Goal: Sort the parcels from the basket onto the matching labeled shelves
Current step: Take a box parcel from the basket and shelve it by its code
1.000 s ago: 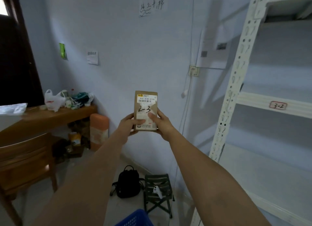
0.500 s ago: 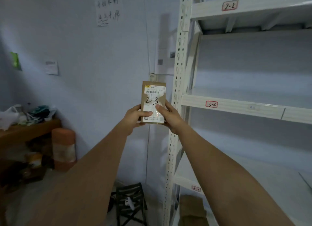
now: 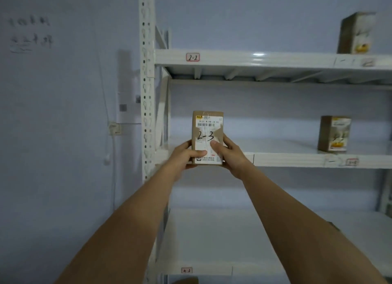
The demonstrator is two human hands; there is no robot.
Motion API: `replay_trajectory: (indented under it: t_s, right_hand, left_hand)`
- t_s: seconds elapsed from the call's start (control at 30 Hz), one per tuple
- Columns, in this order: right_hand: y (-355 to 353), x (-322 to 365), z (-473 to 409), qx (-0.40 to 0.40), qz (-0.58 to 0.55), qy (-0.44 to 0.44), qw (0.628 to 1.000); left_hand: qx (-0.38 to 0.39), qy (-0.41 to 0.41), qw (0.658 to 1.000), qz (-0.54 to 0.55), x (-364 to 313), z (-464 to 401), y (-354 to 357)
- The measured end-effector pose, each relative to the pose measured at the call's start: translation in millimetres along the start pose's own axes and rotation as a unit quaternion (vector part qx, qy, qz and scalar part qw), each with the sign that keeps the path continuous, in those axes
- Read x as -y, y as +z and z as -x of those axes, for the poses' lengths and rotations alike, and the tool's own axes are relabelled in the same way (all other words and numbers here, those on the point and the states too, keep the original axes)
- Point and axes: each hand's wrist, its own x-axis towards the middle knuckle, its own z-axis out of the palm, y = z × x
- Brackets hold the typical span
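Note:
I hold a small brown parcel point(image 3: 207, 133) upright at arm's length; "2-3" is handwritten on its white shipping label. My left hand point(image 3: 184, 156) grips its lower left edge, thumb across the label. My right hand point(image 3: 230, 154) grips the lower right edge, thumb also on the label. Behind it stands a white metal shelf rack point(image 3: 146, 92). The upper shelf beam carries a tag reading "2-2" point(image 3: 192, 57). The parcel covers the left end of the middle shelf beam point(image 3: 297, 159). The basket is out of view.
One brown parcel point(image 3: 356, 33) stands on the upper shelf at the right, another point(image 3: 334, 134) on the middle shelf at the right. A lower shelf point(image 3: 233, 237) has a small tag point(image 3: 186, 270) on its front. A blue wall with a socket point(image 3: 113, 128) lies left.
My view has swung right, away from the desk and floor items, and now faces the rack. The parcel stays held in both hands, now in front of the middle shelf.

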Motion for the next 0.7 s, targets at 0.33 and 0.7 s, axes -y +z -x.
replay_trajectory:
  t_s: [0.33,0.7]
  right_hand:
    - [-8.8,111.6,-45.9,-0.008,0.063,-0.105,0.992]
    - [-44.8,169.8,-104.7,-0.009,0.058,-0.189,0.980]
  left_hand:
    - [0.043,0.124,0.991,-0.027,-110.1,-39.5,4.6]
    - [0.031,0.197,0.976,-0.087,-181.1,-89.9,29.1]
